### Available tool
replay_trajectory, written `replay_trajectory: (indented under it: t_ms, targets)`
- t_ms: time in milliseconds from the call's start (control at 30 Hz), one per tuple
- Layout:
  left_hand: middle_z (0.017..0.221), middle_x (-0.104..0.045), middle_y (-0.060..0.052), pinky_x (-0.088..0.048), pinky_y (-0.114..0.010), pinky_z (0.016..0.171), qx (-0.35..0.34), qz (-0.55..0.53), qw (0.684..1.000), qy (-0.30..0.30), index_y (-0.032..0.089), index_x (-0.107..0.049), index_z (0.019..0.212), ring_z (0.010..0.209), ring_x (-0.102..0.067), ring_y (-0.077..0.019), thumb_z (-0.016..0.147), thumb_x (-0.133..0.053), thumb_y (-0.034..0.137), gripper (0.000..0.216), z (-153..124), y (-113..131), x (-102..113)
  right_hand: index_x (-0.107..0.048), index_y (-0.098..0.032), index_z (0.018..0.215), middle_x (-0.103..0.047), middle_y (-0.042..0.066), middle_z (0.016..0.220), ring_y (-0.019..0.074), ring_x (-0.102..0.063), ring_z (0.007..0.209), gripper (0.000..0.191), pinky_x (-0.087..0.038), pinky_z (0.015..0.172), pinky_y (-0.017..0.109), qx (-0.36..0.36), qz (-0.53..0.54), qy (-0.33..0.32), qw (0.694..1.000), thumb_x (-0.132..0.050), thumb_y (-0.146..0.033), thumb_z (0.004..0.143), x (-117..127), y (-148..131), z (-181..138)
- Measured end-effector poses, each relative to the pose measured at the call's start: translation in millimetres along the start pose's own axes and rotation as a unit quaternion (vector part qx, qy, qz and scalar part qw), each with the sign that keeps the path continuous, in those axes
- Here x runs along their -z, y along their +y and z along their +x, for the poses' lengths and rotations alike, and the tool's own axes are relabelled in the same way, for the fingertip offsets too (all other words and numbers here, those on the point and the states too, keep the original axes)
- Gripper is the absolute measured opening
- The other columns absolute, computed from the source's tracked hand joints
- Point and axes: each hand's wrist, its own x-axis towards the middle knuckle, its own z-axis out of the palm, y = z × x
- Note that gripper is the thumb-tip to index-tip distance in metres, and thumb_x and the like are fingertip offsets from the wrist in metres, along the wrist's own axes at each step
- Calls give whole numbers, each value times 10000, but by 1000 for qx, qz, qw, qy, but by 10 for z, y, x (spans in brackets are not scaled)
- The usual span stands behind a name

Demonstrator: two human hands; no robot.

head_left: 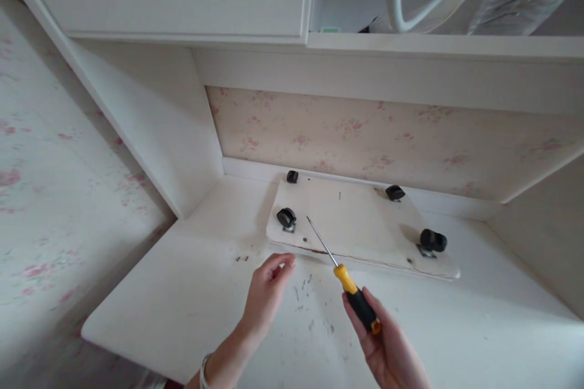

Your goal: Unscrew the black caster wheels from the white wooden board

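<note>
A screwdriver [347, 279] with a yellow and black handle lies in my right hand [387, 340], thumb along the handle. Its metal shaft slants up and left over a white board [351, 213]. My left hand [269, 285] is at the board's front edge, fingers curled in against the thumb; what they hold, if anything, is too small to make out. The board carries black caster wheels near its corners: front left [286, 217], back left [292, 177], back right [395, 193] and front right [432, 240]. Metal plates show under the front pair.
Two small dark screws [241, 259] lie on the white desk [191, 292], left of the board. Dark marks spot the desk in front of it. Overhead hangs a white cabinet [182, 6], with an open shelf [438, 42] at right. Side panels and floral wallpaper [319, 127] enclose the back.
</note>
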Motion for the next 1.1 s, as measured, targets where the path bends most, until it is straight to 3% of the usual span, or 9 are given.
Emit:
replay_trajectory:
  t_ms: [100,267,500,733,967,1100]
  targets:
    - [886,-677,-41,-337,-236,562,60,-89,994,27,194,-730,994,647,-469,-113,820,-633,527,388,-6,98,16,-712,-72,851,-759,102,913,226,-739,817,419,-644,706,255,-35,4,21,999,-929,-170,506,-12,169,-81]
    - [742,-561,-2,-238,-233,514,94,-166,980,52,170,-730,1007,570,-289,-78,774,-670,558,457,33,165,69,-705,-59,829,-757,94,847,225,-738,767,498,-649,669,254,-50,-30,24,998,-959,-197,424,-76,273,-155]
    - [656,-417,41,-218,-237,535,90,-197,974,67,163,-714,1025,593,-234,-83,780,-685,552,461,88,193,208,-707,-33,849,-758,104,876,228,-735,809,443,-645,711,263,-61,-61,-22,996,-937,-213,516,-73,357,-163]
    - [578,-286,66,-219,-243,535,86,-204,973,57,160,-685,862,584,-223,-92,795,-670,557,403,52,179,232,-719,-72,811,-760,79,842,208,-735,794,420,-637,743,255,-56,-87,-32,994,-941,-264,511,-72,457,-148]
    - [680,-468,29,-246,-238,527,82,-228,968,66,167,-710,932,580,-258,-84,756,-711,540,412,90,127,228,-741,-114,783,-765,70,852,198,-733,808,328,-630,771,256,-45,-104,-56,992,-915,-295,573,-19,487,-159]
    - [706,-500,22,-240,-230,516,75,-243,965,68,153,-712,949,577,-258,-72,765,-721,509,400,94,78,202,-747,-107,789,-764,73,859,201,-733,810,352,-628,766,249,-43,-108,-61,991,-919,-312,561,2,506,-155]
